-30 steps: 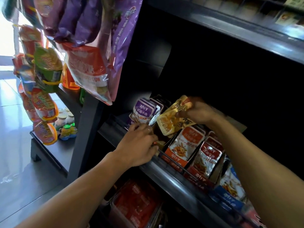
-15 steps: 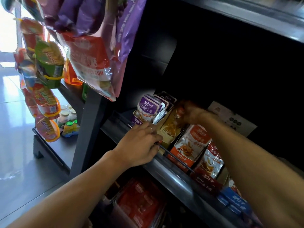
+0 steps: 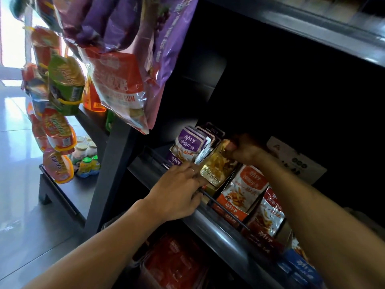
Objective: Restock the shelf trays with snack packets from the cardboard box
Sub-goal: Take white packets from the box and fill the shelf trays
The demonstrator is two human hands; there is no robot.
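Yellow snack packets [image 3: 218, 166] stand in a shelf tray between purple packets [image 3: 186, 148] on the left and orange packets [image 3: 242, 189] on the right. My right hand [image 3: 244, 150] reaches into the dark shelf and grips the top of the yellow packets. My left hand [image 3: 177, 195] rests at the front of that tray, fingers curled over the black wire rail [image 3: 220, 207] against the packets' lower edge. A cardboard box [image 3: 298, 161] shows behind my right forearm at the back of the shelf.
Red packets [image 3: 268, 217] and blue packets [image 3: 300, 265] fill trays further right. Red packs [image 3: 175, 261] lie on the shelf below. Large hanging snack bags [image 3: 116, 84] crowd the upper left. Small bottles [image 3: 85, 157] stand on a low side shelf.
My right hand has pushed the yellow packets down from above the row into their tray. My left hand has stayed at the tray front. The view has shifted slightly.
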